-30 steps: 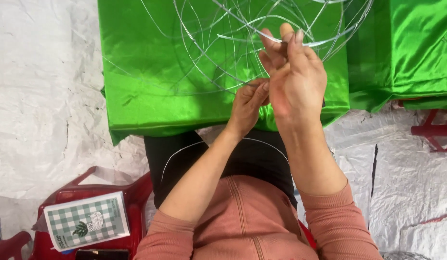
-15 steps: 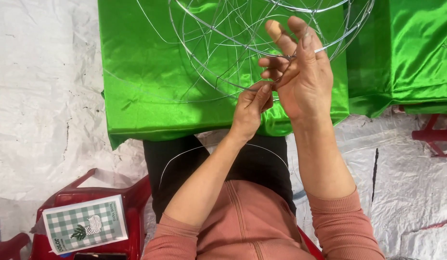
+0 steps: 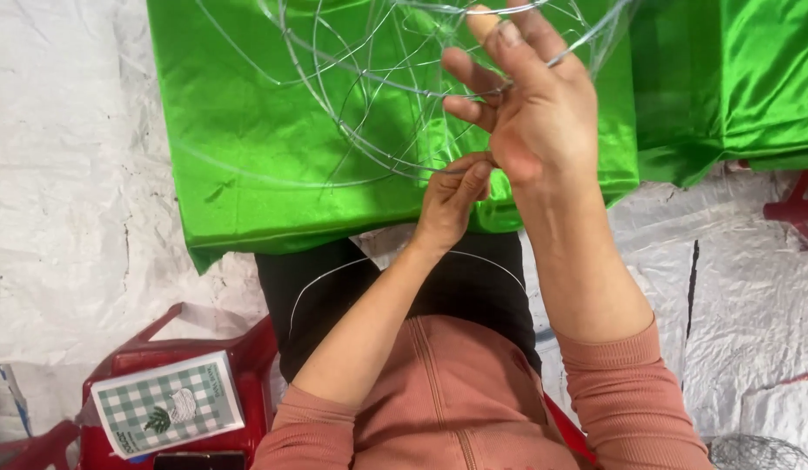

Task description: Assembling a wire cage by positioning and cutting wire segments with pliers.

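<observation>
A: What is being held?

B: A thin silver wire frame (image 3: 360, 96) is held up over the near edge of a shiny green cloth (image 3: 238, 174). One strand is pinched tight by the left hand (image 3: 452, 196); the right hand (image 3: 530, 113) is spread wide, fingers hooked through the wires.

A: How would it handle?

B: Judged light, springy, easily bent; best gripped where wires cross. A checked packet (image 3: 169, 405) is seen on a red stool (image 3: 247, 357).

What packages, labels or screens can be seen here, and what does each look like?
Booklet-like pack: lower left, lying flat on a red stool; rectangular, green-and-white check with a white oval picture, a small green leaf mark and a white edge strip.
Dark flat thing: bottom edge, just below the pack; it may be a screen, but too little shows to tell.
No other labels or signs in view.
</observation>
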